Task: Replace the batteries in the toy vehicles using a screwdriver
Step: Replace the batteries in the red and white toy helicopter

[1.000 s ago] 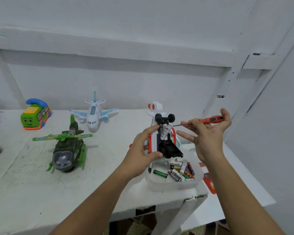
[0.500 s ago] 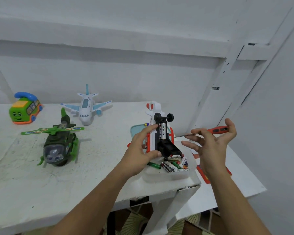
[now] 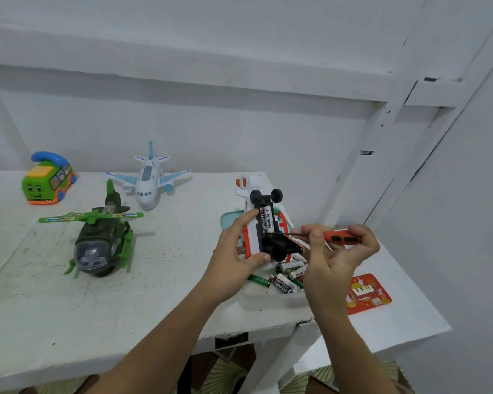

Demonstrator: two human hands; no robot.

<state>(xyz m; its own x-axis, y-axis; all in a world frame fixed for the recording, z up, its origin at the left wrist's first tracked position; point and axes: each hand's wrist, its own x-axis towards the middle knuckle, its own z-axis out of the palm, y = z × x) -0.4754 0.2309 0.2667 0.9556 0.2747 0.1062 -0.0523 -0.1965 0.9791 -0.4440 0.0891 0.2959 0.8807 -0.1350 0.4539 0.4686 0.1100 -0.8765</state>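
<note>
My left hand (image 3: 234, 251) grips a white and orange toy plane (image 3: 254, 206) turned belly-up, wheels at the top. Its battery bay is uncovered and shows two batteries (image 3: 266, 220); the black cover hangs open below them. My right hand (image 3: 333, 251) holds an orange-handled screwdriver (image 3: 342, 237), whose thin shaft points left toward the bay. Below the toy, a clear plastic tub (image 3: 268, 297) holds several loose batteries.
On the white table (image 3: 97, 302) stand a green helicopter (image 3: 97, 237), a white and blue airliner (image 3: 148, 180) and a green bus toy (image 3: 47, 179). A red card (image 3: 367, 292) lies on the lower shelf at right. A teal lid (image 3: 229, 220) lies behind the toy.
My right hand dropped lower with the screwdriver, then came back left, bringing its tip to the battery bay. My left hand kept its hold on the toy plane.
</note>
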